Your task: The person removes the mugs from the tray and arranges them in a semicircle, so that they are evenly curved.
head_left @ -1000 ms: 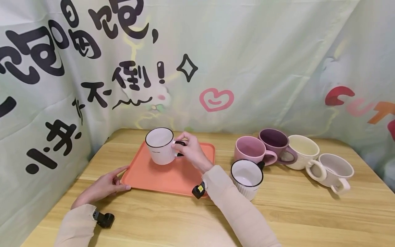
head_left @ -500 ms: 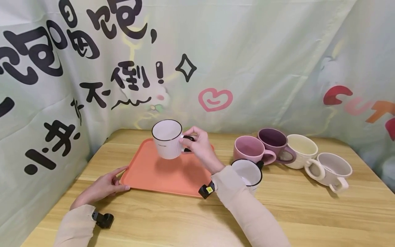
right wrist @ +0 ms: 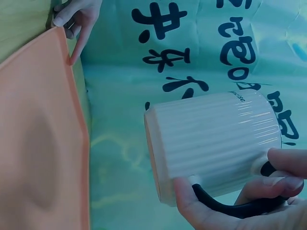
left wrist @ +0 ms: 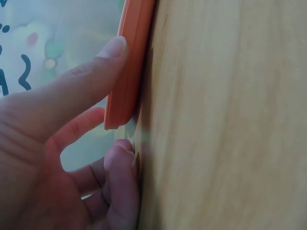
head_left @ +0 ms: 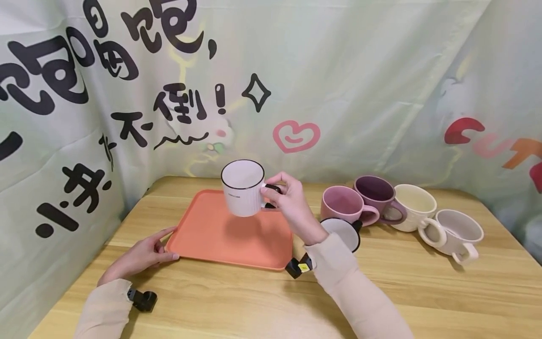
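A white ribbed mug [head_left: 245, 200] with a black rim hangs upright above the orange tray [head_left: 201, 235], its shadow falling on the tray. My right hand [head_left: 292, 202] grips its black handle; in the right wrist view fingers and thumb curl round that handle [right wrist: 225, 207], and the mug's base is apart from the tray. At the tray's near left corner is my left hand [head_left: 139, 256]. The left wrist view has its thumb [left wrist: 91, 72] pressed on one side of the corner and the index finger on the other, the remaining fingers curled by the table.
Right of the tray stands a second black-rimmed white mug [head_left: 343, 230], partly behind my right sleeve. Beyond it are a pink mug [head_left: 338, 207], a dark purple mug [head_left: 377, 197], a cream mug [head_left: 412, 207] and a pale grey two-handled mug [head_left: 457, 235]. A printed curtain [head_left: 347, 94] backs the table.
My right hand has lifted the white mug from low over the tray and carried it to the right. My left hand stays at the tray corner.
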Demonstrator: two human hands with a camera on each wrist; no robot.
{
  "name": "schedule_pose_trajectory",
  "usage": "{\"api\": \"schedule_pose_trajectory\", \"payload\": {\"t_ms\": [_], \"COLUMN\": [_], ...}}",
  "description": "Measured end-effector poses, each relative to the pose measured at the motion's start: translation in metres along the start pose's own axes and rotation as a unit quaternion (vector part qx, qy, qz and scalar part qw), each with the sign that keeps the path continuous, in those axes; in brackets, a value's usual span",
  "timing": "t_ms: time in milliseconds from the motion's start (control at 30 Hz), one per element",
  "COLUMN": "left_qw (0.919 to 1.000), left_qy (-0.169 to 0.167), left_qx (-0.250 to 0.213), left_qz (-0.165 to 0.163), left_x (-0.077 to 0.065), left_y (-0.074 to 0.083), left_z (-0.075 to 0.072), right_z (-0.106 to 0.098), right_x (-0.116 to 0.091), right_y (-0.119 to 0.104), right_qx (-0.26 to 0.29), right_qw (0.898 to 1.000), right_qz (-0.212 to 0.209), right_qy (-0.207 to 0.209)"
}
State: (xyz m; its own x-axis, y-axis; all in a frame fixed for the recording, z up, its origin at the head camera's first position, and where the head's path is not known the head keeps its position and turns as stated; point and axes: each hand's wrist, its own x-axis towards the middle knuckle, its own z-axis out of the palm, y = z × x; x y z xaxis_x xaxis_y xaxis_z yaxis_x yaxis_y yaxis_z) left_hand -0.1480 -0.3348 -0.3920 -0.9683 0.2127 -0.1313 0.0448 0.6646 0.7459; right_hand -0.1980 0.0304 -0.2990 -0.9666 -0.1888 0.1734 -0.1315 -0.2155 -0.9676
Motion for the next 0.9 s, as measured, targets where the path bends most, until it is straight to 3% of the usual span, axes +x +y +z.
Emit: {"api": "schedule_pose_trajectory", "payload": {"t_ms": [900], "left_qw": [1.0], "left_qy": [0.002], "left_qx": [0.002], "left_qz": [0.003], "left_x": [0.0], "left_y": [0.0], "left_z": [0.0], "right_z": [-0.051], "right_x": [-0.035], "right_y": [-0.029], "right_qx": [-0.018], "right_qw": [0.999], "right_qz": [-0.02], "right_qy": [0.047]}}
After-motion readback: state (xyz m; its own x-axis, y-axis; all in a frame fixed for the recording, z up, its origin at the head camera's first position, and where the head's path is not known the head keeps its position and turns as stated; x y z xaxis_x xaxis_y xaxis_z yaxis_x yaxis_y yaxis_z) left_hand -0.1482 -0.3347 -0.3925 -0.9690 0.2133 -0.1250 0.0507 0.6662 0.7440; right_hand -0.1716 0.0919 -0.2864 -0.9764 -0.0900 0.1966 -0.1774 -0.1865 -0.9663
